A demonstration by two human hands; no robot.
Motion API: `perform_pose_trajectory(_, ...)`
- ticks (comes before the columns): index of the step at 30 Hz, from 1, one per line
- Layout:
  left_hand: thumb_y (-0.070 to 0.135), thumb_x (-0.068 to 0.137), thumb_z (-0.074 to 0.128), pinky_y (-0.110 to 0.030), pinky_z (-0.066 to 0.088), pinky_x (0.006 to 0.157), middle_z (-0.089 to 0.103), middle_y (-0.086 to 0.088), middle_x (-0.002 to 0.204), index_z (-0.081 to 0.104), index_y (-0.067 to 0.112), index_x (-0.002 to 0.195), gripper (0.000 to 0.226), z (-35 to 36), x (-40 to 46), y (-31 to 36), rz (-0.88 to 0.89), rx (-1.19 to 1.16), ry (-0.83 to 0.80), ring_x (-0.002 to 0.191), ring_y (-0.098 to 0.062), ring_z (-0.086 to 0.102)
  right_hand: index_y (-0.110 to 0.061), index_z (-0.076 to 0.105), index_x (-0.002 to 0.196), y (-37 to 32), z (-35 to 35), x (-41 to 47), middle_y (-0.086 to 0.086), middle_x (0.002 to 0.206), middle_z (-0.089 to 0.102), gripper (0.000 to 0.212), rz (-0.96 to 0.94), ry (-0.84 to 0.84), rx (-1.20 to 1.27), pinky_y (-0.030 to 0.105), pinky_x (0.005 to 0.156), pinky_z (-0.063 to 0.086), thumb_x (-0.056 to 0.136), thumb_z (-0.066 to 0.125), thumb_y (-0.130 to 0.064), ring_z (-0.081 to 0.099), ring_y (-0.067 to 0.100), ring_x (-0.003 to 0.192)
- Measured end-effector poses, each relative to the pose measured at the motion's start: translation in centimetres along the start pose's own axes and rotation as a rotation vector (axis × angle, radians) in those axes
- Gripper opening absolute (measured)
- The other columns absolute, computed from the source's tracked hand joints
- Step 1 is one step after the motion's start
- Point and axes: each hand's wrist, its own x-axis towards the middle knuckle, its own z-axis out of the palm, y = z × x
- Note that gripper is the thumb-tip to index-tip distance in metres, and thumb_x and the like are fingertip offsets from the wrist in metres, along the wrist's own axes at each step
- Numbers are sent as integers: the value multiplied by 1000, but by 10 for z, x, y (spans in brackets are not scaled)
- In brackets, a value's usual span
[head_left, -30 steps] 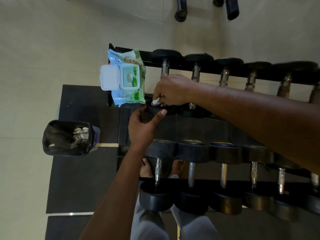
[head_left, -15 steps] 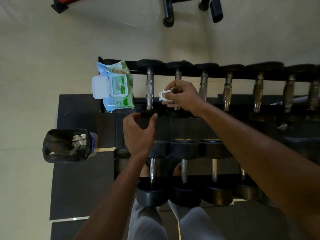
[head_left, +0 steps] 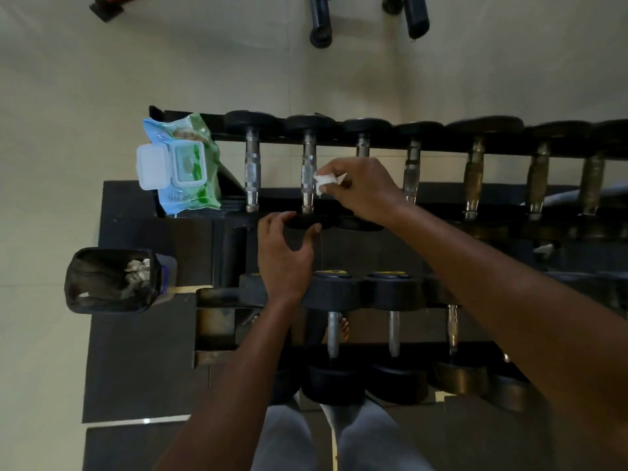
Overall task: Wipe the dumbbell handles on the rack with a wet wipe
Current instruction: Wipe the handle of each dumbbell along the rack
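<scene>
A black two-tier rack (head_left: 438,144) carries a row of dumbbells on each tier. My right hand (head_left: 362,190) pinches a crumpled white wet wipe (head_left: 323,182) right beside the knurled steel handle of the second dumbbell from the left (head_left: 308,173) on the upper tier. My left hand (head_left: 283,253) grips the near black head of that same dumbbell (head_left: 307,222). The leftmost upper handle (head_left: 252,171) is bare and shiny. Handles further right (head_left: 473,180) look dull and brownish.
An open pack of wet wipes (head_left: 180,164) lies at the rack's upper left end. A black-lined waste bin (head_left: 112,280) holding used wipes stands on the floor to the left. Lower-tier dumbbells (head_left: 333,338) lie over my legs. Black floor mats (head_left: 136,351) lie under the rack.
My right hand lifted the wipe off the first dumbbell and moved right to the second handle. My left hand shifted right from the first dumbbell's head to the second's.
</scene>
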Motion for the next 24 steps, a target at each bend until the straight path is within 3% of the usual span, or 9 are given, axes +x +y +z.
perform_pose_trajectory(4,46,90,87,-22,53,94,57,6,128,70,23,124,45,1,0,-8,-5,-25,9,117,-8,60,-26,73,131,-2,11,8,-2,120,75,31,-264,-57,-191,38,84,59,100,73,-30,70,14,99)
perform_pose_trajectory(7,45,89,89,-11,48,89,58,5,126,71,21,123,45,2,1,-11,16,-36,28,115,-6,60,-30,76,124,0,17,17,-3,120,63,27,-357,-150,-335,37,85,52,98,73,-37,58,17,109)
perform_pose_trajectory(10,46,88,89,-17,51,90,58,5,126,71,22,122,45,4,1,-13,17,-47,44,116,-7,60,-30,79,110,-1,19,31,0,115,51,26,-465,-158,-500,41,91,41,95,72,-49,46,24,110)
perform_pose_trajectory(15,47,87,90,-16,50,90,58,7,124,71,24,121,45,6,0,-13,-5,-76,64,114,-5,60,-35,79,101,-29,20,59,-6,118,40,30,-416,-324,-634,43,101,25,93,68,-62,32,28,127)
perform_pose_trajectory(18,51,85,90,-9,47,82,57,9,119,70,27,122,49,5,0,-12,-41,-65,59,105,-3,58,-32,78,96,-29,19,59,-9,116,40,28,-400,-336,-586,37,95,19,93,71,-59,30,23,123)
perform_pose_trajectory(21,52,84,90,-11,46,78,58,9,115,70,27,122,50,5,0,-14,-39,-53,61,100,-6,58,-32,76,100,-13,13,43,-10,115,48,19,-425,-267,-505,38,95,24,94,72,-50,33,16,115)
perform_pose_trajectory(24,51,83,91,-19,51,78,60,9,112,70,28,120,49,6,1,-15,-30,-53,67,99,-8,60,-31,74,116,7,11,24,-9,119,65,22,-357,-245,-392,38,97,38,96,74,-41,50,16,113)
